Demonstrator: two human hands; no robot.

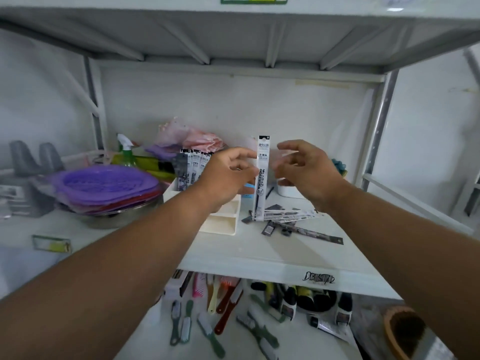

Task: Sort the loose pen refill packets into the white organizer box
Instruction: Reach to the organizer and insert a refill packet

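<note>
Head camera view showed my left hand pinching one pen refill packet and holding it upright above the shelf, its lower end just over the loose packets. My right hand hovered just beside it at three o'clock, fingers relaxed and spread, gripping nothing; whether a fingertip brushed the packet's edge I could not quite tell. The loose refill packets lay scattered flat on the shelf at about five o'clock from the raised one, some overlapping. The white organizer box sat at seven o'clock from the held packet, partly behind my left wrist, with a row of sorted packets standing upright in its back compartment. Farther out at nine o'clock, a stack of purple baskets rested in a metal bowl, with a green spray bottle behind them. Brushes lay on the lower shelf at six o'clock.
</note>
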